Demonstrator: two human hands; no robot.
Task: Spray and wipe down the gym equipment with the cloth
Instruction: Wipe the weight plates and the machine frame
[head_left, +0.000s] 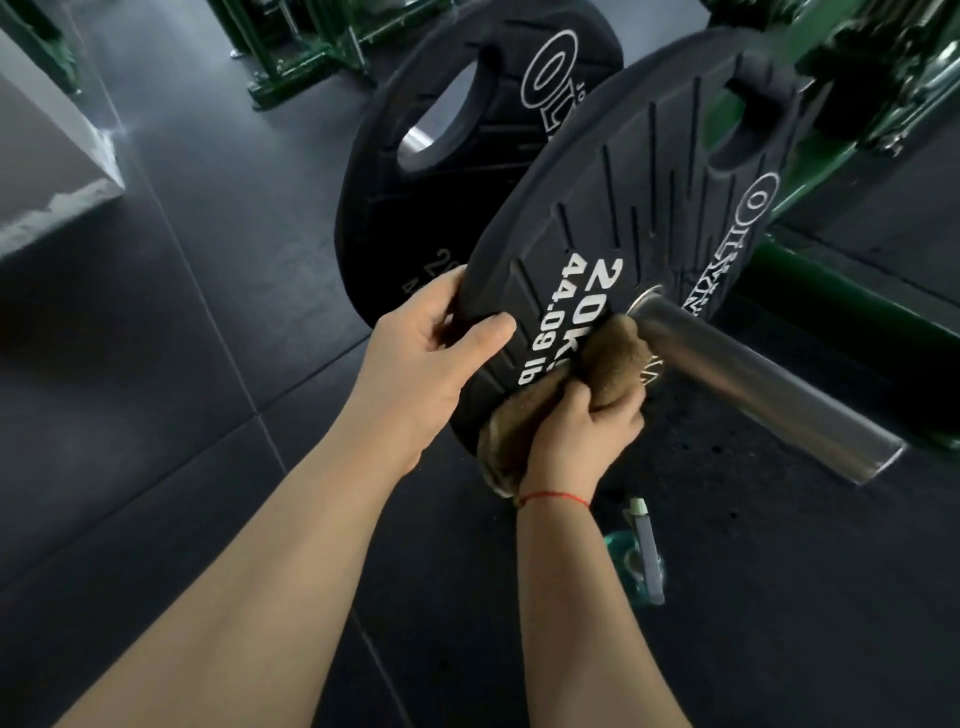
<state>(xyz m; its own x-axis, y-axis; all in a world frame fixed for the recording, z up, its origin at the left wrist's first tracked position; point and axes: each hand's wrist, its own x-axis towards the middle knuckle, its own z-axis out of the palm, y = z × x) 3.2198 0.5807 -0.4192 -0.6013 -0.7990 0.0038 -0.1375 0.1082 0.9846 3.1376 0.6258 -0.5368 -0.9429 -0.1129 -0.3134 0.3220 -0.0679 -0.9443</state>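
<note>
Left hand (431, 353): is gripping the weight plate's (623, 234) rim.
Right hand (582, 431): is clutching the cloth (618, 358) and pressing it to the plate's face beside the bar (769, 384).
Spray bottle (641, 551): is lying lengthwise on the floor (208, 364), nozzle pointing toward the plate; its contents are unclear.

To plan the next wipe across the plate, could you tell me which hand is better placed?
Right, probably: the right hand holds the cloth against the plate, while the left hand grips its rim.

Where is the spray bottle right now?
Head view, lower right of centre: the spray bottle lies on the dark floor, just below the right hand and under the chrome bar sleeve.
</note>
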